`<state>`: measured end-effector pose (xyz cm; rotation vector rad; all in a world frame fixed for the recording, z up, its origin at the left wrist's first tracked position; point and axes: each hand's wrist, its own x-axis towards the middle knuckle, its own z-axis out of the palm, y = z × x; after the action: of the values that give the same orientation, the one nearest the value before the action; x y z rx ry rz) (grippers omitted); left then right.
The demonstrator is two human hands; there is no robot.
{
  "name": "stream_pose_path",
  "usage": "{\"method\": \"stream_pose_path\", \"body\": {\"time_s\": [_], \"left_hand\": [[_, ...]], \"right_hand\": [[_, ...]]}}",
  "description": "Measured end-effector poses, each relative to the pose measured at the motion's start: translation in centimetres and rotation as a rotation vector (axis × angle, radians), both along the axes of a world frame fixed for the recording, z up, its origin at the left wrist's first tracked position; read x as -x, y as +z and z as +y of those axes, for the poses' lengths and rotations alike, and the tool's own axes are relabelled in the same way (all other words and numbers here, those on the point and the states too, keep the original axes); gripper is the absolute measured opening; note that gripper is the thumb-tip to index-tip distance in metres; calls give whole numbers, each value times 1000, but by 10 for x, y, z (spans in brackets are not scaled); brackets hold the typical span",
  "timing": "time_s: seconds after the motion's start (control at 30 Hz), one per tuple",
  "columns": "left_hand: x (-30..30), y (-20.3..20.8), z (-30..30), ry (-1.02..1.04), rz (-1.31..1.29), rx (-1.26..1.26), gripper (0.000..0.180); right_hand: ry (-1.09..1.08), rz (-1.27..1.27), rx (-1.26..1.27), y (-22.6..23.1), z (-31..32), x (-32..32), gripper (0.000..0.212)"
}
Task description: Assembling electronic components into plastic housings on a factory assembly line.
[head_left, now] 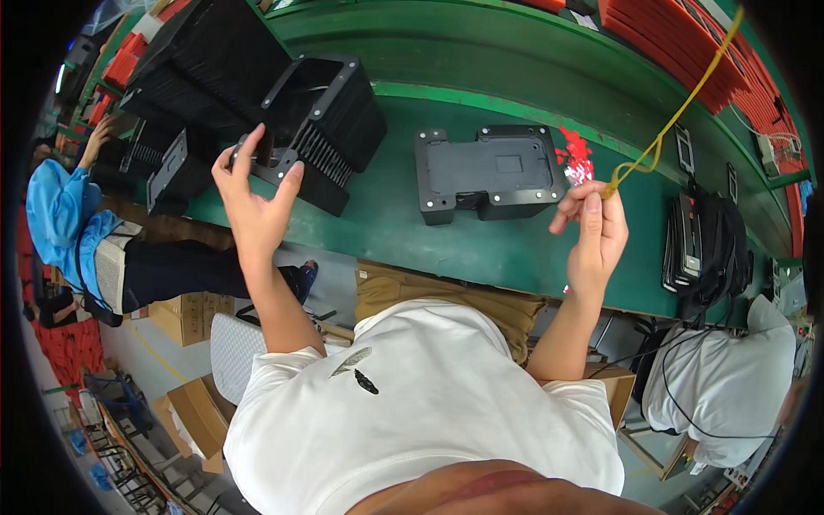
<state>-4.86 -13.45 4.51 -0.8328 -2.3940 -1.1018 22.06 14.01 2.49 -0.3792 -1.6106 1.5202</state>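
My left hand [255, 202] is at the black ribbed housings [330, 146] on the left of the bench. Its thumb and fingers are spread wide in front of a housing's edge; whether they touch it I cannot tell. Between the thumb and fingertips of my right hand [594, 236], a yellow cord [661, 133] is pinched, running up to the top right. A black flat-topped housing [489, 170] with metal inserts at its corners lies between my hands, apart from both. Beside my right fingers sits a small heap of red pieces [576, 154].
Tall black boxy parts [206, 64] stand at the back left of the green bench [403, 245]. Black devices with cables [708, 245] are on the right. Red sheets [678, 43] fill the shelf above. A co-worker in blue [60, 210] is at left, another in white [721, 378] at right.
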Motion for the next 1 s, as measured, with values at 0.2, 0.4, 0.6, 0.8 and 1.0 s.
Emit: {"method": "stream_pose_path", "body": {"time_s": [0.2, 0.4, 0.6, 0.8, 1.0], "left_hand": [[13, -26, 3, -56, 84, -141, 64], [7, -9, -5, -60, 42, -72, 67], [21, -10, -27, -131, 46, 1, 62], [31, 1, -45, -142, -237, -352, 54], [33, -19, -48, -149, -422, -457, 62]], "right_hand": [[-146, -167, -14, -10, 6, 2, 13], [-275, -255, 44, -67, 30, -15, 14], [-410, -381, 93, -121, 44, -22, 34], [-413, -616, -212, -115, 29, -18, 48], [-423, -671, -297, -112, 25, -17, 50]]}}
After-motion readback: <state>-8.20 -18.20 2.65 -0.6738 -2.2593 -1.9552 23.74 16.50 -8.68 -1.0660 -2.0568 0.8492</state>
